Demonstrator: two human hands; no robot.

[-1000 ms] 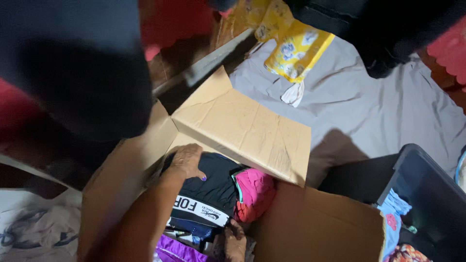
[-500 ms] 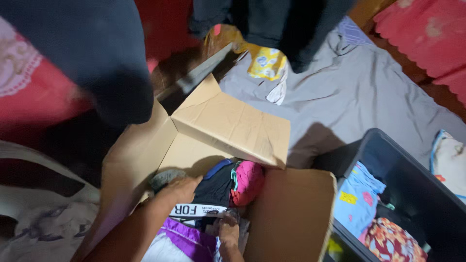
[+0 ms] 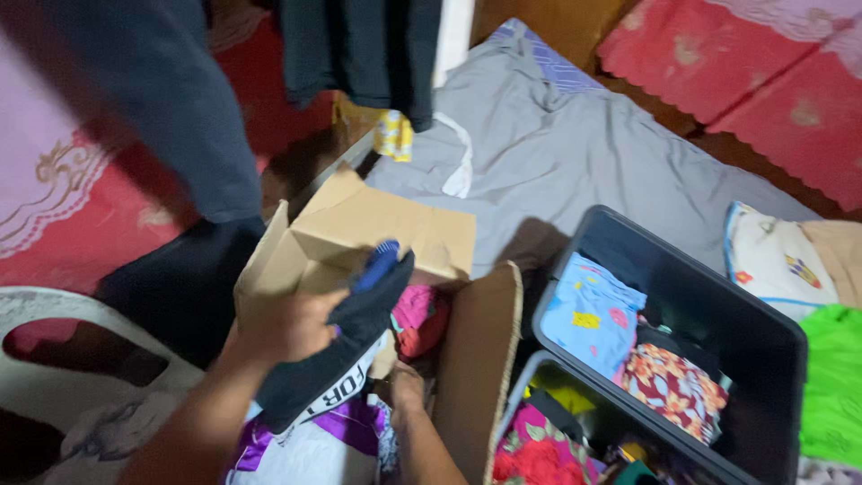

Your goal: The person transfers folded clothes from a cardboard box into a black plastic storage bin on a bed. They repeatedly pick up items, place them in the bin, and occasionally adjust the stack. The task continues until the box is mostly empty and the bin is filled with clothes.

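- Over the open cardboard box [image 3: 467, 359], the left hand [image 3: 292, 325] is closed around a dark folded garment [image 3: 346, 346] and holds it raised above the clothes packed inside.
- The garment's long axis runs on a slant, from its low end with a white printed band near the person's body up to its far end above the box's back flap; a blue edge shows at that far tip.
- The left hand grips the garment along its left side, about midway, so most of the cloth hangs to the right of the grip and below it.
- The right hand [image 3: 406, 388] sits lower, down in the box just under the garment's low end, beside a pink folded garment [image 3: 418, 319]; whether its fingers are closed on anything cannot be told, as the wrist hides them.
- Of the two hands, the left is the one on the dark garment; the right is near it but apart.
- A purple and white cloth [image 3: 314, 445] lies at the box's near end.
- Just right of the box stands a dark plastic bin [image 3: 763, 328] holding patterned clothes, on a grey sheet [image 3: 575, 153].
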